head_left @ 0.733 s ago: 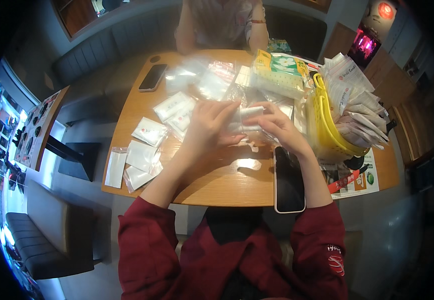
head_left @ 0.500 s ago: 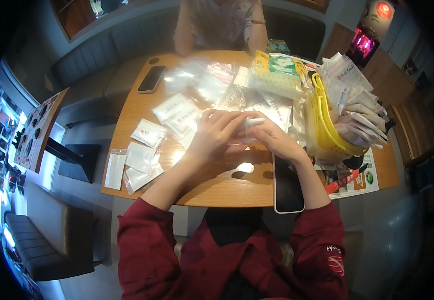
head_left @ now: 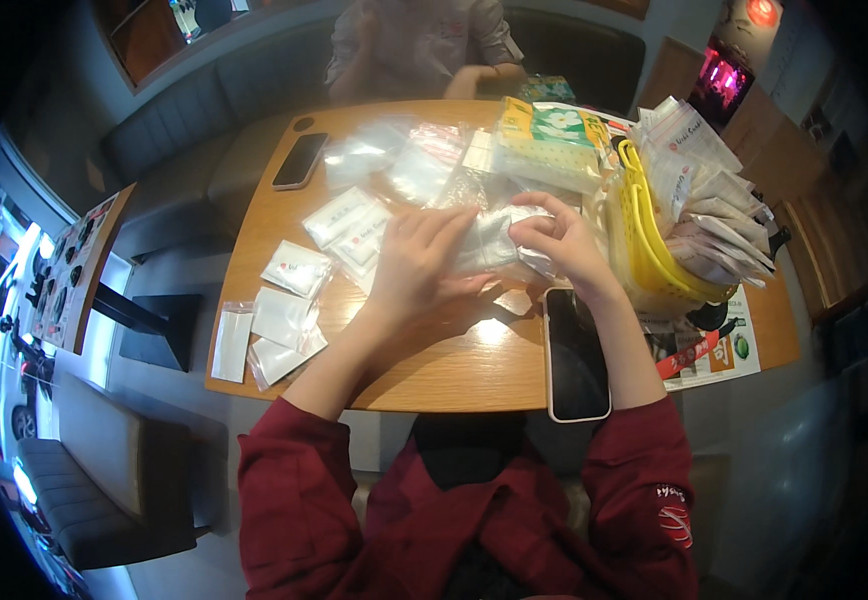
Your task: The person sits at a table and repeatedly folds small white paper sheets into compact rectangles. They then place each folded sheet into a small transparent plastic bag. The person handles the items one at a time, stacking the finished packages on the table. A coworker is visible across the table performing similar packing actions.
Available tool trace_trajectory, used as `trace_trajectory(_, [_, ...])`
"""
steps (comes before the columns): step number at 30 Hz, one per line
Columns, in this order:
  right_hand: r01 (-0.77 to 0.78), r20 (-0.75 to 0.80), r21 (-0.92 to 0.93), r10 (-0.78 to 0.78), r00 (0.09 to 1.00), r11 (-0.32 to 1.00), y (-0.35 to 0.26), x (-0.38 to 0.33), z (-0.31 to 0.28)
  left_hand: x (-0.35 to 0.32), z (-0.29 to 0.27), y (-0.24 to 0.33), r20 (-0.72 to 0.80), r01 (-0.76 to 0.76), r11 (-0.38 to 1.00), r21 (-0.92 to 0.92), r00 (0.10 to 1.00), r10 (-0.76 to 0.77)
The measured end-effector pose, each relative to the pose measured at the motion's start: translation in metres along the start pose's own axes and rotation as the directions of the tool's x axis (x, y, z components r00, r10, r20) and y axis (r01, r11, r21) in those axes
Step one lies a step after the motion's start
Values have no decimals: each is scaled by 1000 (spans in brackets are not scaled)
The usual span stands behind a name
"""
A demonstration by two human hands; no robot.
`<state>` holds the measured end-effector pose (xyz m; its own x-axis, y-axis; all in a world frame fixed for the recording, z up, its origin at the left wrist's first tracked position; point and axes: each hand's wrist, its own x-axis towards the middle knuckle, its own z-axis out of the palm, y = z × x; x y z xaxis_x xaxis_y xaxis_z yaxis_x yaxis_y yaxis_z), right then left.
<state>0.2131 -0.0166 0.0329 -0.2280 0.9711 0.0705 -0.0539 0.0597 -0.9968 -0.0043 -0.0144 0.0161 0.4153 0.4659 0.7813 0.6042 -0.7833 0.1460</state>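
Note:
A clear plastic bag [head_left: 484, 246] with something white in it is between my hands over the middle of the table. My left hand [head_left: 416, 258] grips its left side, fingers above and thumb below. At the right end of the bag, the thumb and curled fingers of my right hand [head_left: 566, 245] pinch its crinkled edge. Left of my left hand lie flat white packets in clear sleeves [head_left: 354, 230]. More white packets [head_left: 284, 320] are spread near the table's left edge. Beyond my hands is a pile of loose clear bags [head_left: 419, 170].
A yellow basket [head_left: 644, 230] full of packets stands on the right, by a green and yellow package [head_left: 551, 135]. One phone [head_left: 576, 355] lies under my right forearm, another phone [head_left: 301, 161] at the far left. A person [head_left: 424, 50] sits opposite.
My hands have moved apart, the right one turning to pinch the bag's right end, and the bag now shows between them. The person opposite has shifted their arms.

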Motion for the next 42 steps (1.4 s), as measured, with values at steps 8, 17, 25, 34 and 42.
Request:
trace_trajectory(8, [-91, 50, -152, 99, 994, 984, 0, -2, -2, 0, -3, -1, 20, -28, 999, 29, 999, 27])
trace_trajectory(17, [256, 144, -366, -218, 965, 895, 6, -1, -5, 0, -2, 0, 42, -38, 999, 15, 998, 37])
trace_trajectory(25, [106, 191, -280, -53, 980, 954, 0, -4, -3, -1, 1, 2, 46, 9, 1000, -28, 999, -8])
trace_trajectory(34, [91, 211, -259, -36, 977, 962, 5, -2, -3, 0, 2, 3, 55, -65, 998, -20, 996, 66])
trace_trajectory(42, [135, 313, -248, -52, 948, 959, 3, -3, -7, -2, 3, 5, 45, -109, 990, -84, 993, 113])
